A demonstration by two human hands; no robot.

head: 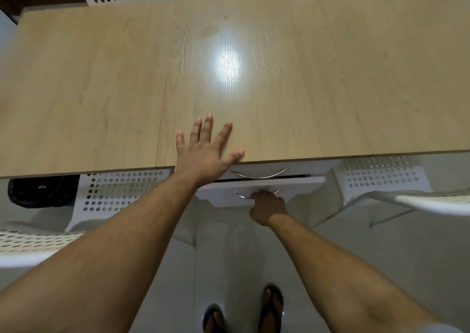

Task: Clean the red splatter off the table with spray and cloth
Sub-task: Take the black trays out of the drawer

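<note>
Two hands are at work: the left hand [206,149] lies flat with fingers spread on the surface [318,83] near its front edge, while the right hand [267,206] curls around the metal handle [241,195] of the lower drawer [300,184], which stands slightly out. Another drawer handle [259,175] shows just above. No red splatter, spray or cloth is visible; the wood looks bare apart from a glare patch. The drawer probably holds the supplies, so pull it straight and evenly, keeping the left palm pressing down to steady the surface. White perforated chairs [122,192] stand around.
</note>
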